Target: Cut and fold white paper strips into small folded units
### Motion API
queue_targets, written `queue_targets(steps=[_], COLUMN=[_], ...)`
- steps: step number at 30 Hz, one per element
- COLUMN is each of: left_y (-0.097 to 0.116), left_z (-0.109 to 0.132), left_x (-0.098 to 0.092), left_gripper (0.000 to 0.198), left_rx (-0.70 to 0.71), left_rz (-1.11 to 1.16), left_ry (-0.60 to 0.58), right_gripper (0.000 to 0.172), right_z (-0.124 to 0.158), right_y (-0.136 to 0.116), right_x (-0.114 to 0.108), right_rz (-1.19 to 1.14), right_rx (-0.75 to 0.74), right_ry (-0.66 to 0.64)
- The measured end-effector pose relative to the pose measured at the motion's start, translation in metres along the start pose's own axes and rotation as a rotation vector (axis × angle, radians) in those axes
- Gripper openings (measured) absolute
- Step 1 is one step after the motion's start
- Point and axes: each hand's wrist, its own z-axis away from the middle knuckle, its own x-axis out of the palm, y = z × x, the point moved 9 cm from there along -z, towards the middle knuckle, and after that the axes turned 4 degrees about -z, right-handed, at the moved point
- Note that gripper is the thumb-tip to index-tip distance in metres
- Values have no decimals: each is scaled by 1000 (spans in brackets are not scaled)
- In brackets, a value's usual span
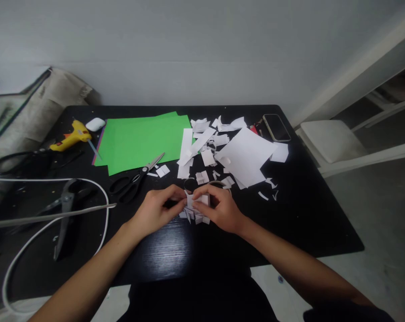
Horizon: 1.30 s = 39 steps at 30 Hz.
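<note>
Near the front middle of the table, my left hand (162, 206) and my right hand (221, 208) meet over a small piece of white paper (198, 201). Both hands are closed on it, thumbs and fingertips pinching its left and right sides. More folded white paper pieces (197, 218) show just under and below the fingers; I cannot tell whether they are joined to the held one. Part of a roll of tape (219, 183) seems to show behind my right hand. Black-handled scissors (137, 178) lie beyond my left hand, blades partly over the green paper (142, 141).
White paper strips and scraps (202, 141) and larger white sheets (247, 156) cover the back middle. A phone (276, 127) lies at the back right. A yellow glue gun (71, 135), a white case (95, 124), a white cable (107, 210) and larger shears (67, 203) occupy the left.
</note>
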Motion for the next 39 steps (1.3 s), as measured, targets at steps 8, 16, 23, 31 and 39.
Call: queue_targets(steps=[8,16,23,31,39], left_y=[-1,-8,-14,-11,-8], left_z=[-1,3,4,3,2], left_x=[1,0,-4,-1,-1], left_gripper=[3,8,8,8,16], left_rx=[-75,-110,-150,-136,-128], left_rz=[44,62,109,108,118], left_ry=[12,42,104,94,78], right_gripper=[9,9,12,12,14], right_z=[0,0,-3,-2,0], right_y=[-9,3,7,5,6], right_x=[5,-1,-6,-4,-7], right_rz=[41,30,-50,-21,-34], right_rx=[-85,26,-1,-24,-26], right_ry=[-31,31,86,90,117])
